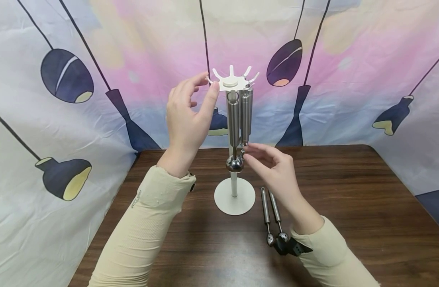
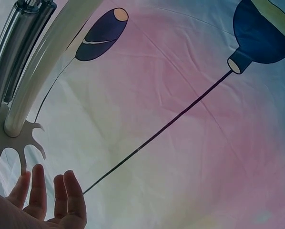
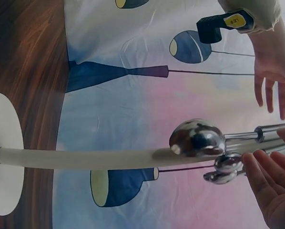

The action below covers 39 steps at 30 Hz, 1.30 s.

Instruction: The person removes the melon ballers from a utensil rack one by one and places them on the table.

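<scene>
A white stand [image 1: 235, 195] with a hooked top stands upright on the table. My left hand [image 1: 187, 107] is at its top left, thumb and index finger pinching a hook at the rim. Steel scoops hang at the front and right of the stand. A large ball-headed scoop [image 1: 235, 163] faces me, and a smaller melon baller [image 3: 228, 162] hangs beside it. At the lower ends, my right hand [image 1: 273, 163] has thumb and index finger at the melon baller's head, seeming to pinch it. The large scoop partly hides that contact in the head view.
Two small melon ballers [image 1: 265, 211] lie side by side on the brown wooden table [image 1: 191, 247], near my right wrist. A dark strap device [image 1: 298, 247] sits on that wrist. Behind the table hangs a cloth [image 1: 151, 52] printed with lamps.
</scene>
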Available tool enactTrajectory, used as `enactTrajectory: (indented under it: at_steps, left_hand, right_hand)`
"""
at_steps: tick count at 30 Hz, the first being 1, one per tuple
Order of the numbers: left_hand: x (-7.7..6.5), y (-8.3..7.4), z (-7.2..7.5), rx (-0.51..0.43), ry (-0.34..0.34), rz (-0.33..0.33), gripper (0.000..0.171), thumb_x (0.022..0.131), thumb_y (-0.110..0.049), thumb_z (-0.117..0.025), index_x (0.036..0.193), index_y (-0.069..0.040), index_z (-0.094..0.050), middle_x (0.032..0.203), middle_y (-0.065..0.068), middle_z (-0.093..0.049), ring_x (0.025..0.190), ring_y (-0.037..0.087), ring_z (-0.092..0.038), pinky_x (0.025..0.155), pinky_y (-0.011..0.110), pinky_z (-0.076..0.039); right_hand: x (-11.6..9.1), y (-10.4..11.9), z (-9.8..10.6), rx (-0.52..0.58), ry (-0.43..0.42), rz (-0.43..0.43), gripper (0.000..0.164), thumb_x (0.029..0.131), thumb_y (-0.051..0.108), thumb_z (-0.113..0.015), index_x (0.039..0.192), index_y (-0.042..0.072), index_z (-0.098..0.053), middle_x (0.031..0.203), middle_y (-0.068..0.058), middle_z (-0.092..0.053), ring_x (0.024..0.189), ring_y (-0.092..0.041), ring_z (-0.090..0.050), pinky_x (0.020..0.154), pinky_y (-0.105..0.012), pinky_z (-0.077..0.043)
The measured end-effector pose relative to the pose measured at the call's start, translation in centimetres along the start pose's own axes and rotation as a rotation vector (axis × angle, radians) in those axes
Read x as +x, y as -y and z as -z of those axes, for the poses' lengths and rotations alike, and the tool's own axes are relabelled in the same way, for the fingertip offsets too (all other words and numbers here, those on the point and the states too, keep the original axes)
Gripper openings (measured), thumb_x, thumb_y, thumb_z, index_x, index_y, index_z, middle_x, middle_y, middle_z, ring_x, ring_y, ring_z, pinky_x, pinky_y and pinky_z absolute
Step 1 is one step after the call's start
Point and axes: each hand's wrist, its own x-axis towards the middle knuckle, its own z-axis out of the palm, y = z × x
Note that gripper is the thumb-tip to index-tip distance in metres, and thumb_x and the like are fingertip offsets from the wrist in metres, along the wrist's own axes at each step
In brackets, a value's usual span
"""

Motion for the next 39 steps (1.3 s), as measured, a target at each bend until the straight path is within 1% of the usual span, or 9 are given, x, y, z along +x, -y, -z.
enactTrajectory:
  at_steps: [5,9,12,15,18,24,27,32,39]
  left_hand:
    - [-0.1,0.1,0.0,0.004,-0.001,0.007,0.038,0.095,-0.035,-0.061,0.124,-0.011,-0.069,0.116,0.003,-0.071,0.112,0.018,-0.058,0.084,0.032,-0.052]
    - [-0.1,0.1,-0.1,0.003,-0.003,0.009,0.039,0.095,-0.035,-0.061,0.124,-0.011,-0.068,0.115,0.003,-0.071,0.111,0.018,-0.058,0.085,0.032,-0.052]
    - [-0.2,0.1,-0.1,-0.003,-0.004,0.004,0.039,0.095,-0.035,-0.061,0.124,-0.010,-0.068,0.115,0.004,-0.070,0.112,0.021,-0.058,0.085,0.033,-0.052]
    - [-0.2,0.1,-0.1,-0.008,-0.003,-0.001,0.039,0.094,-0.035,-0.061,0.123,-0.009,-0.068,0.116,0.005,-0.071,0.112,0.023,-0.058,0.085,0.034,-0.053]
    - [-0.2,0.1,-0.1,-0.010,-0.005,-0.005,0.040,0.094,-0.036,-0.062,0.123,-0.009,-0.068,0.115,0.005,-0.071,0.112,0.022,-0.058,0.085,0.035,-0.053]
    - [-0.2,0.2,-0.1,-0.017,-0.010,-0.008,0.040,0.093,-0.037,-0.062,0.123,-0.009,-0.068,0.114,0.004,-0.071,0.111,0.021,-0.059,0.084,0.033,-0.052]
    - [-0.2,0.2,-0.1,-0.017,-0.010,-0.008,0.040,0.093,-0.037,-0.062,0.123,-0.009,-0.068,0.114,0.004,-0.071,0.111,0.020,-0.059,0.084,0.032,-0.052]
    - [-0.1,0.2,-0.1,-0.015,-0.007,-0.006,0.040,0.094,-0.037,-0.062,0.123,-0.010,-0.068,0.114,0.003,-0.071,0.110,0.018,-0.059,0.085,0.032,-0.052]
    - [0.0,0.2,-0.2,-0.021,-0.007,-0.002,0.040,0.094,-0.036,-0.063,0.123,-0.010,-0.068,0.113,0.003,-0.072,0.111,0.018,-0.058,0.086,0.037,-0.053]
  right_hand:
    - [0.9,0.5,-0.6,-0.066,-0.007,-0.006,0.030,0.088,0.010,-0.074,0.117,0.005,-0.072,0.110,-0.010,-0.075,0.090,-0.003,-0.070,0.085,-0.022,-0.057]
    - [1.4,0.6,-1.2,-0.102,-0.007,-0.008,0.030,0.088,0.013,-0.074,0.117,0.007,-0.073,0.103,-0.010,-0.076,0.085,-0.006,-0.072,0.076,-0.022,-0.059]
    - [1.7,0.6,-1.6,-0.123,-0.008,0.006,0.029,0.087,0.014,-0.075,0.116,0.006,-0.073,0.098,-0.010,-0.077,0.083,-0.012,-0.073,0.073,-0.022,-0.059]
    - [1.9,0.7,-2.0,-0.158,-0.017,0.039,0.030,0.087,0.014,-0.076,0.115,0.005,-0.072,0.099,-0.009,-0.077,0.085,-0.015,-0.074,0.075,-0.021,-0.058]
    - [2.0,0.9,-2.2,-0.191,-0.027,0.064,0.033,0.086,0.016,-0.077,0.116,0.004,-0.072,0.098,-0.009,-0.077,0.083,-0.016,-0.074,0.076,-0.021,-0.058]
    - [2.2,1.4,-2.7,-0.257,-0.037,0.082,0.034,0.086,0.022,-0.077,0.115,0.003,-0.072,0.090,-0.008,-0.077,0.074,-0.016,-0.072,0.069,-0.023,-0.057]
    - [2.2,1.7,-2.8,-0.264,-0.032,0.087,0.032,0.086,0.021,-0.077,0.113,0.003,-0.073,0.087,-0.008,-0.076,0.072,-0.016,-0.072,0.068,-0.023,-0.056]
    - [2.0,1.9,-2.9,-0.229,-0.037,0.102,0.029,0.084,0.017,-0.078,0.109,0.002,-0.073,0.082,-0.009,-0.075,0.069,-0.016,-0.070,0.068,-0.023,-0.057]
    - [2.0,2.3,-2.6,-0.207,-0.042,0.131,0.028,0.083,0.014,-0.078,0.107,0.001,-0.073,0.080,-0.010,-0.074,0.067,-0.014,-0.069,0.068,-0.022,-0.057]
